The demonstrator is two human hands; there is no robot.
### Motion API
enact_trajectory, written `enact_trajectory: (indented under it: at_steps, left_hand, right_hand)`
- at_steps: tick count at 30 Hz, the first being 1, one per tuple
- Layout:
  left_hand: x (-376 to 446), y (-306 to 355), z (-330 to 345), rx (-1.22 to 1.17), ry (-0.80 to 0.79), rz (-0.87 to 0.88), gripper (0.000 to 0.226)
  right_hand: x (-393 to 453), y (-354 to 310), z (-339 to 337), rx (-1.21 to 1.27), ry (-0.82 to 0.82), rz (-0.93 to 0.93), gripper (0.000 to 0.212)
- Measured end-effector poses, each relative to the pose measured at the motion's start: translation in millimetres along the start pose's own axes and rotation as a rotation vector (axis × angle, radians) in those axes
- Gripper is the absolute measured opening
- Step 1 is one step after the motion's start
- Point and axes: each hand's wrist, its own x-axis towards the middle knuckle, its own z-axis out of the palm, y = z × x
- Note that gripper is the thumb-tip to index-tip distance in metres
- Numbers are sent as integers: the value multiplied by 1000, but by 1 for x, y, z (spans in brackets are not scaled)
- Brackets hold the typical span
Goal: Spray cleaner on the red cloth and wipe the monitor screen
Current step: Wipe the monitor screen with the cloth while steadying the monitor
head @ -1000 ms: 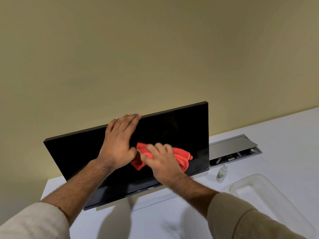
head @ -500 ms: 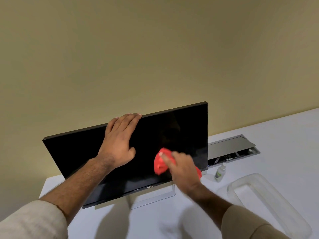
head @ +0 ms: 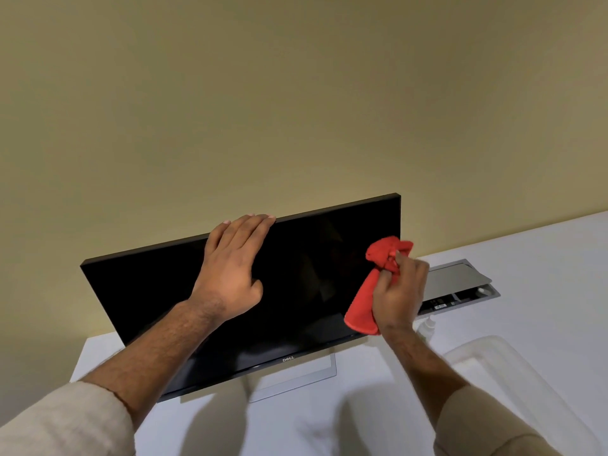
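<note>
A black monitor (head: 306, 291) stands tilted on a white desk, its screen dark. My left hand (head: 232, 269) lies flat on the screen with the fingertips over the top edge. My right hand (head: 399, 292) grips a bunched red cloth (head: 371, 287) at the screen's right edge, about halfway up. The small white cleaner bottle (head: 427, 329) peeks out just behind my right wrist, mostly hidden.
A clear plastic tub (head: 513, 370) sits on the white desk (head: 543, 258) at the right. Behind it a grey cable hatch (head: 457, 278) lies open in the desktop. The monitor's silver stand (head: 296, 376) rests under the screen. A beige wall rises behind.
My right hand has carried the red cloth from the screen's lower middle rightward and upward to the right edge. The left hand has stayed on the top edge.
</note>
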Motion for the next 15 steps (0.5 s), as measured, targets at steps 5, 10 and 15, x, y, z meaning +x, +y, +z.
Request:
enact_trajectory:
  at_steps: [5,10,15]
  left_hand:
    - [0,-2,3,2,-2,1,111]
    - [-1,-3,2,-7,-8,-2,110]
    - [-2,-3,3,0,4,3,111]
  right_hand:
    - [-40,22,-5,-1,-44,91,25]
    - [-38,19,-9,25,-52,154,31]
    - [11,-6,-11,123,52,61,39]
